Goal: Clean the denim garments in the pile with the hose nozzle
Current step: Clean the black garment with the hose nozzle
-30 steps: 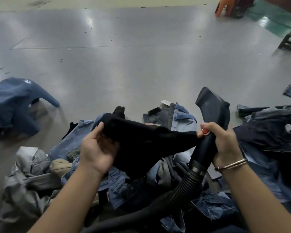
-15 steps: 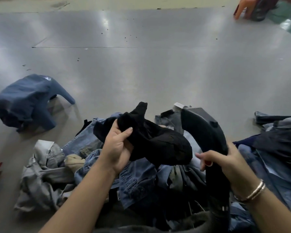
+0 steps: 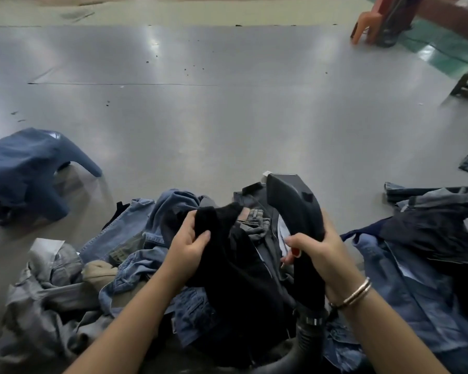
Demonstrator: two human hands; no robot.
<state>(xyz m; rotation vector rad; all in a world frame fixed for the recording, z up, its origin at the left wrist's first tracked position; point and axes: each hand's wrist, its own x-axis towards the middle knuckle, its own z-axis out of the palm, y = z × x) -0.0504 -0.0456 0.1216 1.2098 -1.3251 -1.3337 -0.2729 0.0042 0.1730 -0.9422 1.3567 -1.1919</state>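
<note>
Black garment held up over the denim pile, nozzle alongside.

Left hand (image 3: 191, 242) pinches a fold of the black garment (image 3: 235, 265); right hand (image 3: 318, 251) is wrapped round the hose nozzle (image 3: 295, 205), at 3 o'clock of the cloth. Pile (image 3: 135, 255) lies on the floor. Cloth looks soft, limp, light; best gripped at a bunched edge.

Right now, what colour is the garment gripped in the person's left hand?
Black, clearest in the head view: the garment in the left hand.
</note>
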